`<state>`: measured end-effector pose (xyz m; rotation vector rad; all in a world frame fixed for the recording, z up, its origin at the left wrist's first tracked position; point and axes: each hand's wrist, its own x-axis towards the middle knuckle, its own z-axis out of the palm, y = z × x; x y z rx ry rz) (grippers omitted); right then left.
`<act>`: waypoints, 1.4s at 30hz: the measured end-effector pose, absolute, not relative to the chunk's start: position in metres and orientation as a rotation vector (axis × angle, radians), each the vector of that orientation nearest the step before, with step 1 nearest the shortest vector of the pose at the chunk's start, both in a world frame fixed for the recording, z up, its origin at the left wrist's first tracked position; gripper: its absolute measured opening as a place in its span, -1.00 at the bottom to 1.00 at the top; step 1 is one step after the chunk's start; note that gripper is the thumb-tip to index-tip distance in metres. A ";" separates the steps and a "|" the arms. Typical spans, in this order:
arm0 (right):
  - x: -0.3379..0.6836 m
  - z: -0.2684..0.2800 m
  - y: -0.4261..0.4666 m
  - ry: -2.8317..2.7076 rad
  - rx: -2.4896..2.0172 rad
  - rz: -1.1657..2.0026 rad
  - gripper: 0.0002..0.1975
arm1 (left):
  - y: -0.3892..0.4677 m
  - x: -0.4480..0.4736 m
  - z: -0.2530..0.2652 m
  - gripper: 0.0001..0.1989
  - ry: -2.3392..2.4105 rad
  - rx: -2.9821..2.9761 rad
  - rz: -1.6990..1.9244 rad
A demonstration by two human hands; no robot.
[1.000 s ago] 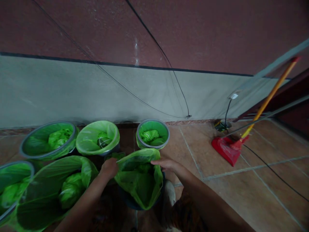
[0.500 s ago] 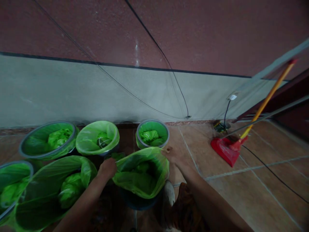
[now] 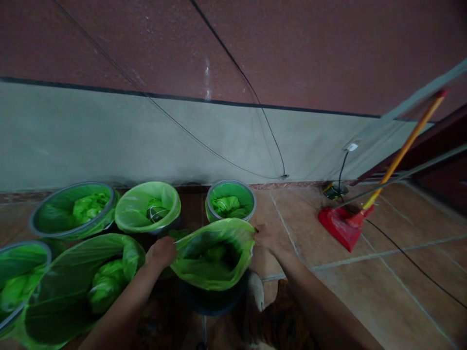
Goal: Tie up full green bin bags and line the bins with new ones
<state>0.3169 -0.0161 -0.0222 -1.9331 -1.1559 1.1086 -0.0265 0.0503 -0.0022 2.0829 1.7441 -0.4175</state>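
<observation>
Brown tiled floor (image 3: 368, 296), maroon-and-grey wall (image 3: 310, 138); left hand (image 3: 163, 251) and right hand (image 3: 263, 238) grip opposite edges of a green bag (image 3: 207, 278).

We see a red dustpan (image 3: 339, 231) with a yellow handle (image 3: 404, 150) on the tiled floor (image 3: 394, 291). Behind it, we spot a white socket (image 3: 351, 147) on the wall (image 3: 109, 141).

No text, label, brand, number or sign can be read anywhere in view.
</observation>
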 end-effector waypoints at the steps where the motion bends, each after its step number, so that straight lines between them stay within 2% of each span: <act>1: 0.319 -0.019 -0.013 -1.086 -1.961 0.989 -0.82 | 0.050 -0.027 -0.002 -0.75 1.746 2.080 -0.424; 4: 0.321 -0.012 -0.012 -0.987 -2.107 0.839 -0.86 | 0.050 -0.027 -0.001 -0.75 1.749 2.071 -0.447; 11: 0.307 -0.006 -0.042 -1.129 -2.059 1.503 -0.59 | 0.051 -0.026 -0.004 -0.63 1.755 2.045 -0.486; 16: 0.297 0.004 -0.041 -1.268 -2.226 1.576 -0.81 | 0.049 -0.024 -0.005 -0.63 1.755 2.041 -0.479; 20: 0.302 0.020 -0.036 -1.292 -2.162 1.540 -0.76 | 0.053 -0.027 0.010 -0.63 1.792 2.052 -0.435; 23: 0.317 0.037 -0.032 -1.233 -1.953 1.388 -0.65 | 0.060 -0.032 0.035 -0.63 1.883 2.028 -0.254; 25: 0.323 0.049 -0.028 -1.210 -1.798 1.178 -0.60 | 0.063 -0.034 0.053 -0.65 1.888 1.909 0.053; 28: 0.317 0.067 -0.022 -1.133 -1.556 0.938 -0.63 | 0.059 -0.030 0.073 -0.67 1.642 1.584 0.631; 30: 0.301 0.075 -0.018 -1.014 -1.388 1.001 -0.64 | 0.052 -0.019 0.079 -0.66 1.432 1.449 0.837; 36: 0.231 0.075 -0.015 -0.848 -1.190 1.446 -0.65 | 0.032 0.027 0.082 -0.65 1.124 1.448 0.748; 40: 0.199 0.073 -0.017 -1.065 -1.219 1.564 -0.60 | 0.031 0.046 0.077 -0.69 1.031 1.508 0.757; 42: 0.189 0.071 -0.016 -1.137 -1.236 1.560 -0.72 | 0.033 0.050 0.074 -0.72 1.052 1.551 0.786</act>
